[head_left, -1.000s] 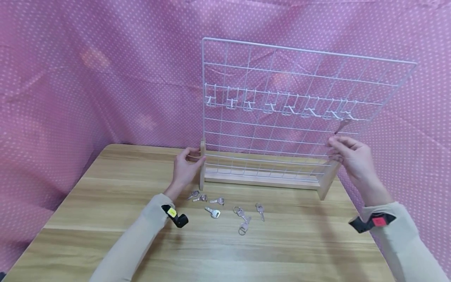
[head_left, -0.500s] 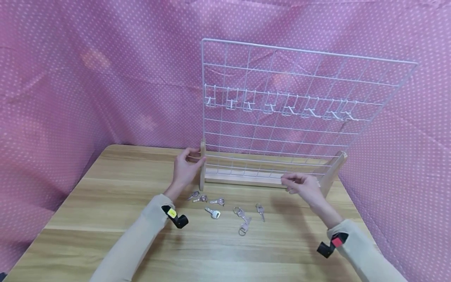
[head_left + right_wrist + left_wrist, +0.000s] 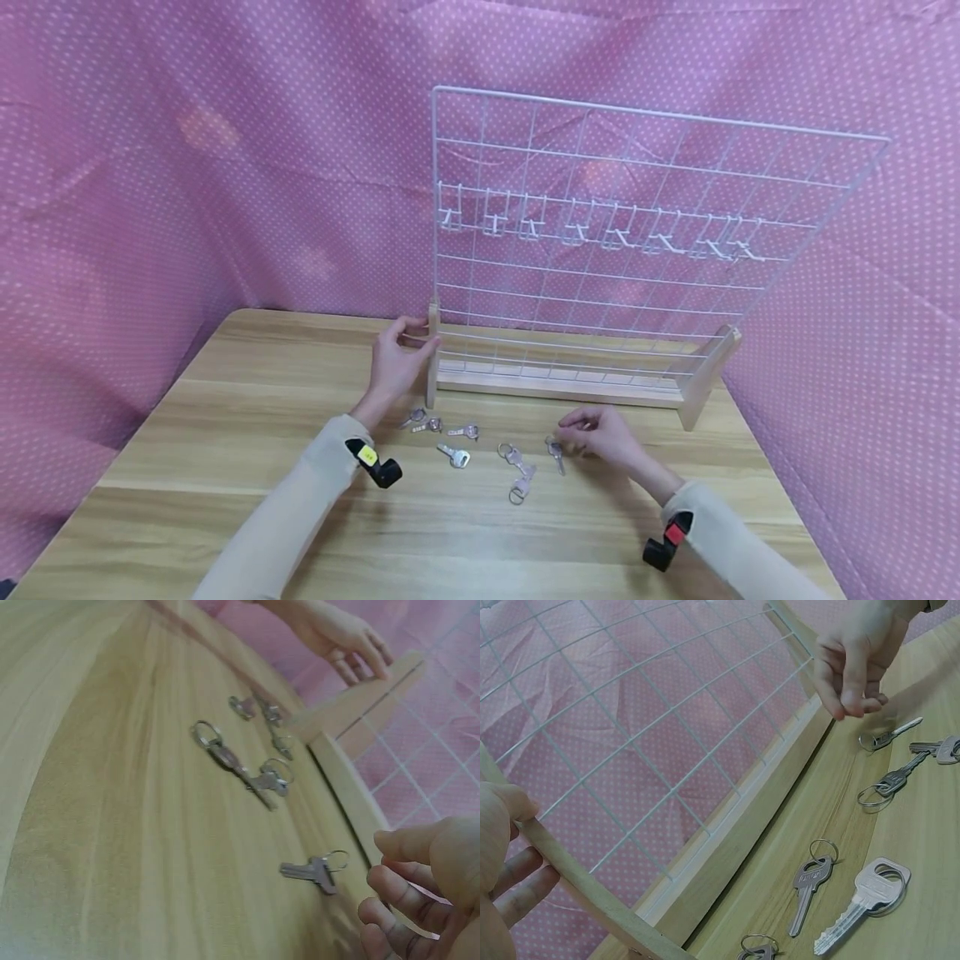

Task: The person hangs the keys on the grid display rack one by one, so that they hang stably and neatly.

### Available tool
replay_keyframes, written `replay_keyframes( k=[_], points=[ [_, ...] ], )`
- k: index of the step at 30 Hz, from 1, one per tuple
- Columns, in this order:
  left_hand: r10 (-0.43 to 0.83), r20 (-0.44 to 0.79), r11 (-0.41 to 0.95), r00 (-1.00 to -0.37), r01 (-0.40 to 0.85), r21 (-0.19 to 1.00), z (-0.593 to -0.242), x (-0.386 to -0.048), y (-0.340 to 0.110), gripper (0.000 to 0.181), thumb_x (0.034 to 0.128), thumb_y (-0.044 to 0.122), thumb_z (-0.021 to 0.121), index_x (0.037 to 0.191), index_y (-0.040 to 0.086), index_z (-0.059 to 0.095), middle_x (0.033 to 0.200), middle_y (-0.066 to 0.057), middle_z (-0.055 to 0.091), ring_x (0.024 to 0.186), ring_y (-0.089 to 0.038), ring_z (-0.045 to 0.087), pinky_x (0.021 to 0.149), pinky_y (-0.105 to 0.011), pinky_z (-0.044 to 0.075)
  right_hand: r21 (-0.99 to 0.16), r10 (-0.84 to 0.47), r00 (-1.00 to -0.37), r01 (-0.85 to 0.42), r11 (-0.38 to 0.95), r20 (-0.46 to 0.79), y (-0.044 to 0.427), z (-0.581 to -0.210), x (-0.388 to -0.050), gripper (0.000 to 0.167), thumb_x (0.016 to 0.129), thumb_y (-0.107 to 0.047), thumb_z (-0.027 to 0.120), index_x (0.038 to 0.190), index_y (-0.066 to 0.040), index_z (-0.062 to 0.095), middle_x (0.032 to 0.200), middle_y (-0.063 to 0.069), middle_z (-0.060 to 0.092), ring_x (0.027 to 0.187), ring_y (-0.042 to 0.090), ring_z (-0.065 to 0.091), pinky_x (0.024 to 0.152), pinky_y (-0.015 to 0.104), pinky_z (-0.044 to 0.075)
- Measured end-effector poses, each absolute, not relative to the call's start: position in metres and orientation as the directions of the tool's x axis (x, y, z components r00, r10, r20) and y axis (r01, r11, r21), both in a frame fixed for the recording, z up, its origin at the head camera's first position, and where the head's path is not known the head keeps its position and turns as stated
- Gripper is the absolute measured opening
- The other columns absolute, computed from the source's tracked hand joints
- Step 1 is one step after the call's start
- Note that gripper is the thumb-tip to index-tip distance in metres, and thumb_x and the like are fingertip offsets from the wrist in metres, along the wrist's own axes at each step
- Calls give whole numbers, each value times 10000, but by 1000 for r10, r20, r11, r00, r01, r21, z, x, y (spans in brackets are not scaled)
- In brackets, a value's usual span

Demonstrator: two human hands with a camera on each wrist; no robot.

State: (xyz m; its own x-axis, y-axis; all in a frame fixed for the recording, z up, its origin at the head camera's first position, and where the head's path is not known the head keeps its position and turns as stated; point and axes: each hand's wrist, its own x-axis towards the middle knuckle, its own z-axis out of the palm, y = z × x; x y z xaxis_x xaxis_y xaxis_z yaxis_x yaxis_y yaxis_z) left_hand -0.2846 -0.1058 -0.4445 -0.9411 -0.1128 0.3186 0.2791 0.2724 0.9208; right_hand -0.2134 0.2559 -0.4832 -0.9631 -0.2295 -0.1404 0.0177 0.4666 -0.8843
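My left hand (image 3: 395, 363) pinches the left wooden upright (image 3: 432, 354) of a white wire grid rack (image 3: 577, 293); in the left wrist view, thumb and fingers (image 3: 526, 889) lie around that upright (image 3: 592, 896). Just above the tabletop, my right hand (image 3: 603, 435) holds nothing, its fingers loosely bent beside a key with a ring (image 3: 556, 450). The right wrist view shows a small gap between that key (image 3: 315, 873) and the fingers (image 3: 401, 889). A row of white hooks (image 3: 617, 237) crosses the grid; whatever hangs at the rightmost hook (image 3: 744, 250) is too faint to make out.
Several more keys lie before the rack: a larger silver one (image 3: 454, 456), a pair (image 3: 517, 471) nearer the middle, and others (image 3: 427, 425) by the left upright. The rack's right wooden foot (image 3: 705, 379) stands behind my right forearm. A pink dotted curtain (image 3: 315, 167) hangs behind.
My right hand has let go of the key at the rightmost hook and come down and left to the keys on the table. My left hand keeps its grip on the upright.
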Motion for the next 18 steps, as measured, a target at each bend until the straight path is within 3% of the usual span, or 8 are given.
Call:
replay_keyframes(
  k=[9,18],
  points=[
    [-102,325,289,-940,284,914,-447,-286,-106,344,923,114,808,1238,51,684,1182,-178,734,986,-276,691,790,-179,561,-831,-285,-953,-77,551,-101,249,-496,-216,196,908,-119,806,1044,16,766,921,150,793,713,104,642,602,182,535],
    [-104,310,288,-945,270,919,-446,-285,-107,342,931,132,803,1241,59,681,1188,-166,730,1006,-280,685,801,-196,557,-816,-276,-957,-87,572,-91,245,-497,-216,120,910,-88,792,982,7,788,876,127,791,677,80,621,590,193,532]
  ],
)
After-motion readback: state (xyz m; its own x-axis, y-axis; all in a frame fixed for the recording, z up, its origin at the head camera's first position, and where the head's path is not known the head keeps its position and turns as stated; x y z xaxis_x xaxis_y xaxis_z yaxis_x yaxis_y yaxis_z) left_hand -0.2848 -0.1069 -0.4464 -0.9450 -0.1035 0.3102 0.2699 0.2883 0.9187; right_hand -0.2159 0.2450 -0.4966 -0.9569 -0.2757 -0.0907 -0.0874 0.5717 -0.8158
